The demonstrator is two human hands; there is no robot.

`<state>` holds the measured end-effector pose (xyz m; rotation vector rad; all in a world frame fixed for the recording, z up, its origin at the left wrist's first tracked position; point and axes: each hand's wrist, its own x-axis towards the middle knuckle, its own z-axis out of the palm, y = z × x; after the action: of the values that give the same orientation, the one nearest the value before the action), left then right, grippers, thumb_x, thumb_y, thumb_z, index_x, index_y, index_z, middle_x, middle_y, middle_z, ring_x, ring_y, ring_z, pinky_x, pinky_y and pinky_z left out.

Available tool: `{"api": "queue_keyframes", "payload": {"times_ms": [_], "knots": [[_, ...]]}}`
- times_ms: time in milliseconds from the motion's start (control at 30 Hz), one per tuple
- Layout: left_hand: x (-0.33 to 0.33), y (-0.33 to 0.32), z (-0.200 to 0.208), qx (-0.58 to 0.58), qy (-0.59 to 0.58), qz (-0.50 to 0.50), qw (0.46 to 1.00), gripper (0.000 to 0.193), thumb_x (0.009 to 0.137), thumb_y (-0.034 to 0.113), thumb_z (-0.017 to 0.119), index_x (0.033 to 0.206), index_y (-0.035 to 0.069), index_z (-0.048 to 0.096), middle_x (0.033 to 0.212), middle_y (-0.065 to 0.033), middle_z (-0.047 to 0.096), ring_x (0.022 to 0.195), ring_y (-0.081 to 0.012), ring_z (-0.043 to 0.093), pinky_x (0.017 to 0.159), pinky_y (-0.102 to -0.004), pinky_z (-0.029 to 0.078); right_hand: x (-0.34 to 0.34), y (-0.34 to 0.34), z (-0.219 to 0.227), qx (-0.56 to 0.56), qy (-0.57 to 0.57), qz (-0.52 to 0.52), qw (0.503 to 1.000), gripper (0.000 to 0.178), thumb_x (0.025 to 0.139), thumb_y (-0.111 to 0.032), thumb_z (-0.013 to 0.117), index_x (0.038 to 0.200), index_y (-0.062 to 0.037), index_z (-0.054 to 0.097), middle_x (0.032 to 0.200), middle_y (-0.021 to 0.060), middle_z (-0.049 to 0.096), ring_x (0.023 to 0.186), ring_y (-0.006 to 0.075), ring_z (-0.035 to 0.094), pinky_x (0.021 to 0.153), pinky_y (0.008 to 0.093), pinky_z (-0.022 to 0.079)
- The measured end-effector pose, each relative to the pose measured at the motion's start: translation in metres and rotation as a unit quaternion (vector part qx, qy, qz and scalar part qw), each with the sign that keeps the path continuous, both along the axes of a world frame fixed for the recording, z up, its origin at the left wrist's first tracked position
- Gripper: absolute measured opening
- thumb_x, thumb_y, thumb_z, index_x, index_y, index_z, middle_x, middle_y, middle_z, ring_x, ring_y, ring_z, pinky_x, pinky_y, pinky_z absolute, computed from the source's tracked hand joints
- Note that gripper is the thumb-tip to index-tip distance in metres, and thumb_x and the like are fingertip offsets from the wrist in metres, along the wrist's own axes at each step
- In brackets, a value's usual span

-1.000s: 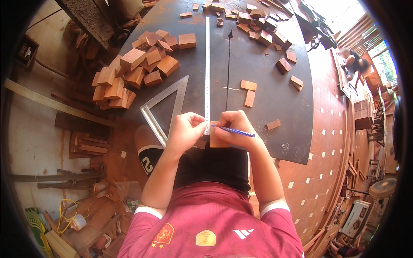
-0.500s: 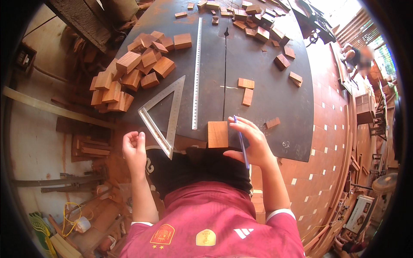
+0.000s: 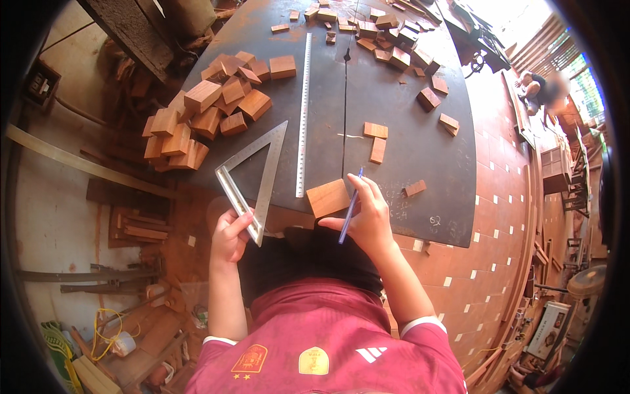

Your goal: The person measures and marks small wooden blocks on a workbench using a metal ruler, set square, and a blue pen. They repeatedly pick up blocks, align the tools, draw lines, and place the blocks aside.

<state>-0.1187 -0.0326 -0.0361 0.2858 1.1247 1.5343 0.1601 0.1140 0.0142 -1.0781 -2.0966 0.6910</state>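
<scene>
My left hand (image 3: 232, 234) is closed on the thick base of a metal triangle square (image 3: 268, 172), which lies over the near edge of the dark table. In my right hand (image 3: 369, 217) a blue pen (image 3: 350, 213) sits between the thumb and fingers, its upper end by the fingertips. Just left of that hand, a reddish-brown wooden block (image 3: 328, 198) lies tilted at the table's near edge; the thumb is close to its lower corner, and I cannot tell whether they touch. A long steel ruler (image 3: 304, 118) lies lengthwise between the square and a dark slot in the table.
A heap of wooden blocks (image 3: 223, 98) covers the table's left side. More blocks (image 3: 394, 39) are scattered at the far right, and two small pieces (image 3: 376, 141) lie right of the slot. Beyond the table's right edge, a person (image 3: 541, 88) crouches on the tiled floor.
My left hand has moved right and up and taken hold of the triangle square. My right hand has shifted left, and the block beside it has turned askew.
</scene>
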Motion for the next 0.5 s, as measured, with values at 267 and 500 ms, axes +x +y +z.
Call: {"api": "queue_keyframes", "payload": {"times_ms": [267,500], "knots": [[0.032,-0.022,0.045,0.043,0.059,-0.055,0.996,0.016,0.089,0.001,0.074,0.104,-0.003,0.071,0.094,-0.0083,0.074,0.086,-0.0149,0.070,0.079,-0.0281,0.055,0.003,0.009,-0.001,-0.078,0.028,0.043,0.996,0.067,0.072,-0.013,0.091,0.130,-0.0002,0.061,0.113,0.0145,0.066,0.072,0.0172,0.065,0.070,0.0311,0.060],[0.083,0.000,0.054,-0.020,0.142,-0.104,0.984,0.015,0.093,0.005,0.074,0.104,-0.003,0.071,0.089,-0.0062,0.074,0.076,-0.0093,0.068,0.069,-0.0235,0.053,-0.005,0.002,-0.007,-0.092,0.109,-0.010,0.990,0.046,0.080,-0.010,0.083,0.122,-0.0013,0.067,0.102,0.0135,0.070,0.075,0.0180,0.070,0.062,0.0299,0.058]]}}
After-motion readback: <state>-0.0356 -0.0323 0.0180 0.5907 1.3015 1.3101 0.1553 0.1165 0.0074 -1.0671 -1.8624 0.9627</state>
